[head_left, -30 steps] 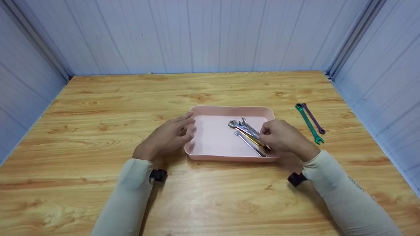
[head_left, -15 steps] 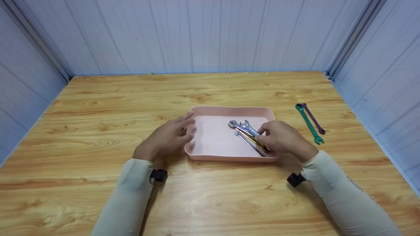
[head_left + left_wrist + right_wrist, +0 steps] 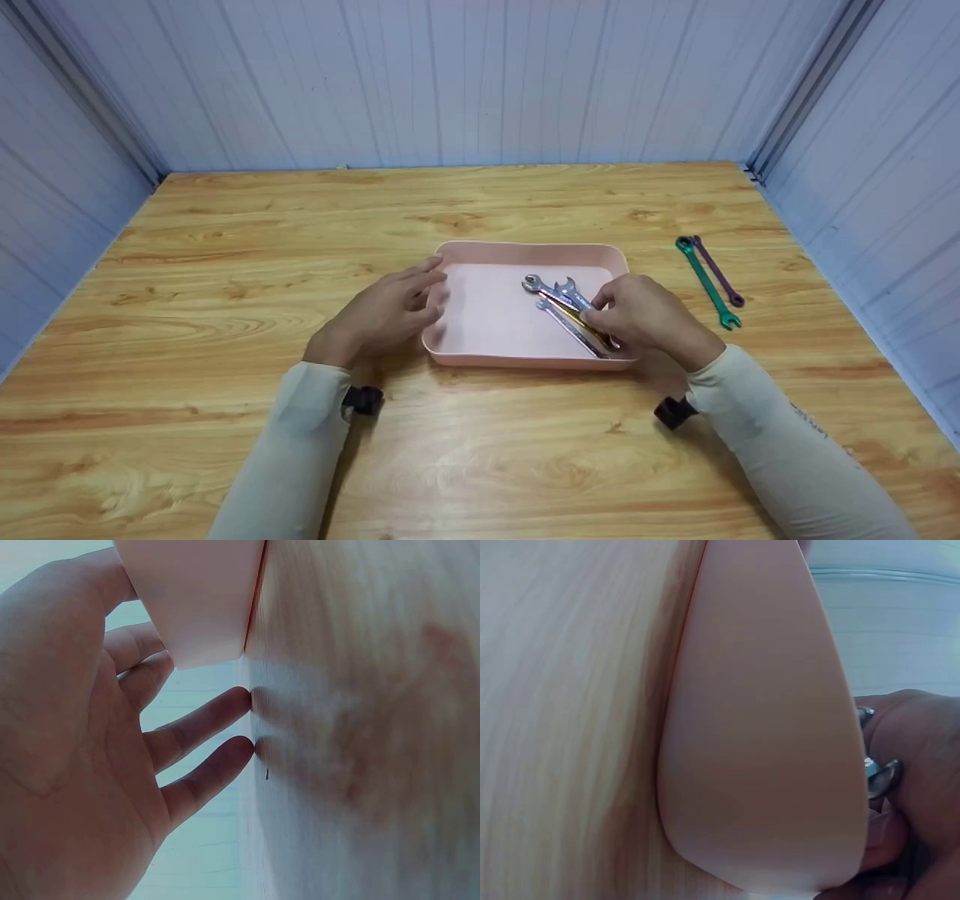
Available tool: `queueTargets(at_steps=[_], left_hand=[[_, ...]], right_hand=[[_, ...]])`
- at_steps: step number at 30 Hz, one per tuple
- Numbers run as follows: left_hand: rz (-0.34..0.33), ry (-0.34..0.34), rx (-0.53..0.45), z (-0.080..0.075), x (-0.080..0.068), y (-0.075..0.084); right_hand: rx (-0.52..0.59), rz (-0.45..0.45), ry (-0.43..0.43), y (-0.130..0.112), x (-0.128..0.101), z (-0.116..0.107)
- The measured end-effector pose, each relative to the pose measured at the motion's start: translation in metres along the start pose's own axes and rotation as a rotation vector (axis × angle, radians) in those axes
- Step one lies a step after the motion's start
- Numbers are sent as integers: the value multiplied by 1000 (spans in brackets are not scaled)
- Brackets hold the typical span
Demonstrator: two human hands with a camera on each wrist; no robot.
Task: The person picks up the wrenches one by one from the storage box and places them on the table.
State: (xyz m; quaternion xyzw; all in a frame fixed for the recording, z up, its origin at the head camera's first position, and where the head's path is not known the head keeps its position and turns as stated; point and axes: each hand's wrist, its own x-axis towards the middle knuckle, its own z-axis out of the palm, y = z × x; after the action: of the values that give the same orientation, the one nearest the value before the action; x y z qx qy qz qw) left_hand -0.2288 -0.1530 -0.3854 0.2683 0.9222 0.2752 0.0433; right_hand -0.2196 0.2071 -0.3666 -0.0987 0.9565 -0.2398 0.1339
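Since the earlier frames, only the right hand (image 3: 651, 319) has shifted a little, and the silver wrench it pinches has its open head swung slightly right; left hand, tray and the table wrenches have not moved.

Right hand rests over the right end of the pink tray (image 3: 525, 253), fingers curled and pinching the shaft of a silver wrench (image 3: 574, 292). Long axis of that wrench runs diagonal, open-end head pointing up-left toward the tray's far side, handle end hidden under the hand. Two more wrenches lie under and beside it in the tray, roughly parallel: a silver one (image 3: 566, 330) and a yellowish one (image 3: 577, 321), heads also up-left. All three metal, slim, flat, shiny. Right wrist view shows the tray's smooth outer wall (image 3: 765, 735) close up with a wrench head (image 3: 881, 776) peeking beside the fingers (image 3: 922, 757).

Left hand (image 3: 382, 315) sits at the tray's left edge, fingers straight and relaxed, gripping nothing; in the left wrist view two fingertips (image 3: 232, 701) touch the table and the tray corner (image 3: 202, 607) is against the other fingers.

Tray is matte pink plastic, rectangular, rounded corners, shallow rim. Table (image 3: 300, 225) is glossy wood grain. Well apart on the right lie a green wrench (image 3: 706, 283) and a purple wrench (image 3: 718, 273), side by side, touching near their far ends.
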Motion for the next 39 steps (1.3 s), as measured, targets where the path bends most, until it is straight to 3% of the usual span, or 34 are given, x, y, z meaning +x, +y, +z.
queueTargets(at_steps=[7,15,25,39], left_hand=[[-3,-2,-2,-1,0,1],[-4,-14,14,-1,1,1],[-2,-6,17,-2,-1,2],[10,-2,20,-1,0,0]], right_hand=[[60,-2,-12,4,2,-3],[184,-70,29,13,2,-8],[315,17,-6,16,2,-14],[373,3,-6,17,0,-17]])
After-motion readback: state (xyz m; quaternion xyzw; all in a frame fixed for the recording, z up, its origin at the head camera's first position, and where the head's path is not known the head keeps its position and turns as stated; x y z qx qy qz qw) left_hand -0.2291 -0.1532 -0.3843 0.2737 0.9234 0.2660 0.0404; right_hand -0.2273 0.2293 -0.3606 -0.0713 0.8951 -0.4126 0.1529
